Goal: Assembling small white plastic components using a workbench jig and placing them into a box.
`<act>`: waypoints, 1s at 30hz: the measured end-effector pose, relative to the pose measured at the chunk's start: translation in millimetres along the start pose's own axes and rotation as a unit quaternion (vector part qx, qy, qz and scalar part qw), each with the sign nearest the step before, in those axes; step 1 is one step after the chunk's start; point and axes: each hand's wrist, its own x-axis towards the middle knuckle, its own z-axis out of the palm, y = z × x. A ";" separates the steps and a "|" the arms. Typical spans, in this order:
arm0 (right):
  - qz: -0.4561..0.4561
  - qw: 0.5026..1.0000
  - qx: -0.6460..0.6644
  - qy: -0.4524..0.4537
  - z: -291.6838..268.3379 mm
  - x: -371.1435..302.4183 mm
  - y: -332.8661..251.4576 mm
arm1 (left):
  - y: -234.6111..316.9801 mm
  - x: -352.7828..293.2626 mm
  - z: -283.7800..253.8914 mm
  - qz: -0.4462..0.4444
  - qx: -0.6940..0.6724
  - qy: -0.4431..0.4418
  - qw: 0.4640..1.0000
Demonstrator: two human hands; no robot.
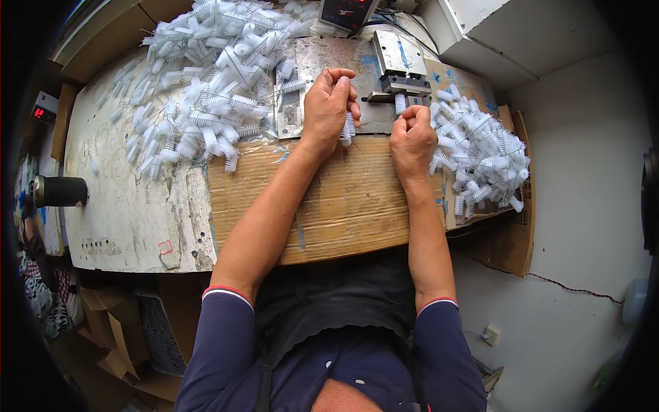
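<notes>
- White brushes (240, 62) lie heaped toward the surface's (137, 226) far edge, left of a metal plate (329, 55); a smaller heap (477, 147) covers its right edge.
- Left hand (329, 106): over the plate, fingers loosely curled; one brush (348, 130) shows below the palm, and I cannot tell whether they clamp it.
- Right hand (413, 141): thumb and forefinger together at the near end of another brush (400, 103), below the metal fixture (400, 58); their grip on it is unclear.
- Cardboard sheet (309, 206): along the near edge.
- Red lit characters: on a black device (345, 12) at the far edge and a box (44, 110) beyond the left edge.
</notes>
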 end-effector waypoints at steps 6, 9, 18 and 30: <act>0.039 0.999 0.035 -0.007 -6.4 3.3 -1.1 | -4.1 -4.6 6.1 0.016 0.119 0.015 0.993; 0.074 0.996 0.053 -0.007 -18.5 1.4 -9.1 | -13.8 -3.0 3.9 0.319 0.427 0.058 0.844; 0.062 0.989 0.054 0.122 -59.6 1.8 19.4 | -19.9 -1.7 2.9 0.277 0.509 -0.014 0.815; 0.034 0.937 -0.325 -0.124 -58.0 46.6 27.3 | -26.6 -3.9 6.7 0.277 0.544 -0.004 0.792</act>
